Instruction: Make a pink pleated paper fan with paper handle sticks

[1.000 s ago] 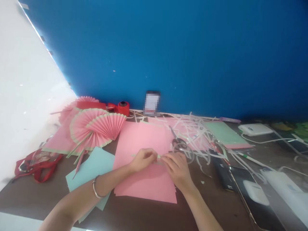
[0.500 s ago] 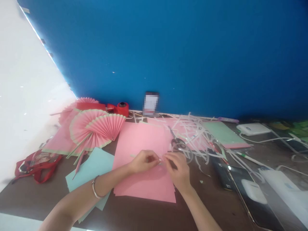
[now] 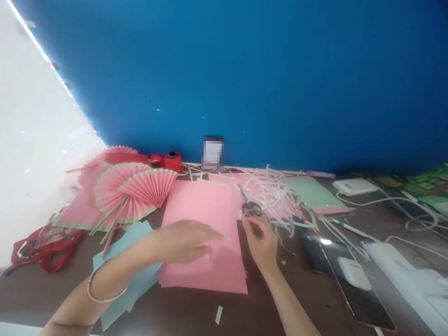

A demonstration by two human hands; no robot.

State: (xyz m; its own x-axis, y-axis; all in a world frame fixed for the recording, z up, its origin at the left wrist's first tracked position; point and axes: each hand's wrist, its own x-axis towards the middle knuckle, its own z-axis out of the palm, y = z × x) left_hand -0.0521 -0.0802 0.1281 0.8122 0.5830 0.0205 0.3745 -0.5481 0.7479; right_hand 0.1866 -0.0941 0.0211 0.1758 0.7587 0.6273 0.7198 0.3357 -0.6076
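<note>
A big blue wall stood behind a brown table full of paper things. Your right hand was at the scissors, which lay at the right edge of the pink paper, with their handles toward you. Your fingers were curled at the handle rings, but I could not tell if you had a real hold yet. Your left hand was blurry over the pink paper, fingers mostly flat and loose, with a tiny pale paper bit at its fingertips; I could not tell if it was pinched or just lying there. A bangle sat on your left wrist. Just behind the scissors was a messy pile of white paper strips, and some strips looked to lie over the blades. If you had lifted the scissors fast, I think the strips could have snagged and dragged across the table. Your left fingers were near, so the sharp blades could have poked them. The little paper bit could have slipped away and got lost. To the right lay a dark phone with a white charger box on it, and a white cord beyond; strips pulled that way could have tangled there. To the left lay a light blue sheet, pink folded fans, a red tape roll and a red strap. A small white scrap lay near the table edge.
</note>
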